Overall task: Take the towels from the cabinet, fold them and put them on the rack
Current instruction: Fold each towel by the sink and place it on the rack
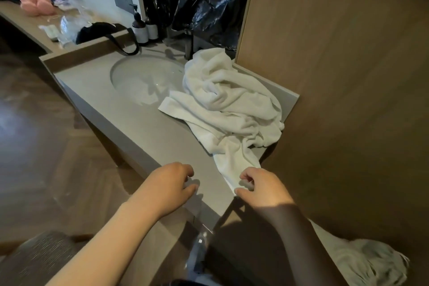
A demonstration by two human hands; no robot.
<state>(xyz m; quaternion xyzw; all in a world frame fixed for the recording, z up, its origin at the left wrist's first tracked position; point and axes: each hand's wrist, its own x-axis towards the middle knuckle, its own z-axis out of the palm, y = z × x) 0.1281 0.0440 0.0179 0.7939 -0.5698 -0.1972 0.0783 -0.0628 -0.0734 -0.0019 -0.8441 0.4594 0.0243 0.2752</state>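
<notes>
Okay, pinches near corner of crumpled white towels [232, 104] with right hand [262, 189] at front edge of counter [144, 127]. Hovers left hand [171, 183] just beside, apart, fingers loosely curled, empty. Has heap lying right of sink [139, 76], against wooden panel [348, 76].

We count two hands, the left hand [173, 183] and the right hand [260, 187], and one table [144, 121] with one sink [130, 69] set in it. There is one heap of white towels [232, 104] — how many towels are tangled in it we cannot tell — and one more pale bundle of cloth [369, 260] low at the right. At the back we make out two dark pump bottles [140, 28], one black bag [97, 30] and at least two blurred pink lumps [30, 4].
</notes>
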